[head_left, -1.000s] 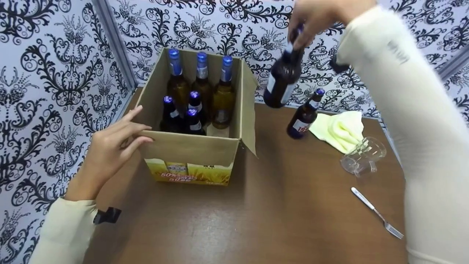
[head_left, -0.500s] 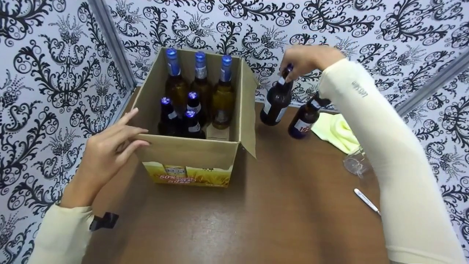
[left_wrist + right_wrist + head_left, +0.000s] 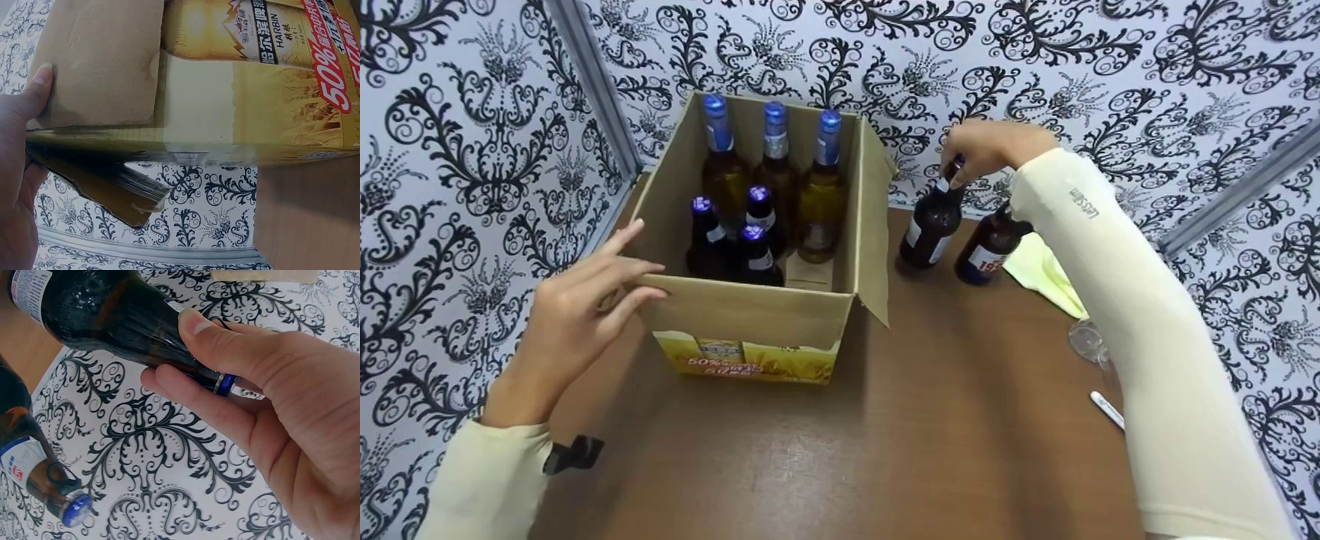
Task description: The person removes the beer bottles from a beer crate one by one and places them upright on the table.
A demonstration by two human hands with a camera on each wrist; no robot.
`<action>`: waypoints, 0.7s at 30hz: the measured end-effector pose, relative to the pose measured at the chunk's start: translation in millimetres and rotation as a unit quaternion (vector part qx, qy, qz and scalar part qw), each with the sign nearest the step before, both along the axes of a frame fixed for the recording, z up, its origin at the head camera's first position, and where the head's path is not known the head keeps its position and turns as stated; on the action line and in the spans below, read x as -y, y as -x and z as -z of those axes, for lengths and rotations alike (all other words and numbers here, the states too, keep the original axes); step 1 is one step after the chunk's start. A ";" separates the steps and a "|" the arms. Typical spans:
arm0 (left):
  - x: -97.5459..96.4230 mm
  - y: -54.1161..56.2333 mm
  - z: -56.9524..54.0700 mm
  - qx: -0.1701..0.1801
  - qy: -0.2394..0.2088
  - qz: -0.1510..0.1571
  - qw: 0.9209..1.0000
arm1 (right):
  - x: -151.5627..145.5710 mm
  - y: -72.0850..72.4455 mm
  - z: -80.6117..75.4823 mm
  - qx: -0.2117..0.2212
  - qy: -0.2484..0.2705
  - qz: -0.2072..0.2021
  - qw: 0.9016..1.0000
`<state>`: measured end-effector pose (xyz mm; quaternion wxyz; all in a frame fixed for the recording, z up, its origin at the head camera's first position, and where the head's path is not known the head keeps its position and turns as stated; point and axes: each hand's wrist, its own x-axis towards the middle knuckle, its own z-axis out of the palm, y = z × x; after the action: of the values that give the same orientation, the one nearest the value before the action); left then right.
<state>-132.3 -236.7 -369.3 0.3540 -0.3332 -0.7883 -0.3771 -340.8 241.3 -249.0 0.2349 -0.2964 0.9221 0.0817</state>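
Observation:
My right hand (image 3: pixel 994 146) pinches the neck of a dark brown beer bottle (image 3: pixel 931 229), which stands upright on the table right of the box. In the right wrist view, thumb and fingers close round its neck just below the blue cap (image 3: pixel 226 384). A second beer bottle (image 3: pixel 988 247) stands close beside it, partly behind the sleeve. At the near left corner of an open cardboard beer box (image 3: pixel 750 311), my left hand (image 3: pixel 577 315) grips the rim, its thumb (image 3: pixel 40 84) pressed on the outside. Inside stand several bottles, taller ones (image 3: pixel 774 161) behind and shorter ones (image 3: pixel 757 259) nearer.
A yellow cloth (image 3: pixel 1039 274) lies right of the bottles. A clear glass mug (image 3: pixel 1086 341) and a white-handled fork (image 3: pixel 1106 409) are partly hidden by my right sleeve. A box flap (image 3: pixel 876 217) sticks out towards the held bottle. Patterned walls (image 3: pixel 915 67) border the brown table (image 3: pixel 810 465).
My right hand has come down and nearer with the beer bottle, which hung in the air and now stands on the table beside the other one. My left hand stays at the box rim.

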 end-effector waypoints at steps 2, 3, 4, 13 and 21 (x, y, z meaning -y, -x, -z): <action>-0.6 0.2 -1.0 0.000 0.002 -0.002 1.000 | -2.1 0.9 3.8 0.005 0.001 0.008 1.000; -1.0 0.2 -1.1 -0.001 0.003 -0.002 1.000 | -3.2 0.8 6.1 0.006 -0.001 0.010 1.000; -1.5 0.0 -0.8 -0.001 0.004 -0.001 1.000 | -4.3 0.6 8.6 0.009 -0.002 0.012 1.000; -0.9 -3.4 3.9 0.001 0.014 -0.003 1.000 | -10.9 -1.3 31.7 0.026 0.000 0.012 1.000; 1.1 -0.2 0.9 -0.006 0.005 -0.007 1.000 | -3.9 3.7 28.9 0.014 0.000 0.027 1.000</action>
<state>-132.1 -237.8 -370.2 0.3595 -0.3314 -0.7907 -0.3684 -344.5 245.2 -278.0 0.2503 -0.2721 0.9264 0.0714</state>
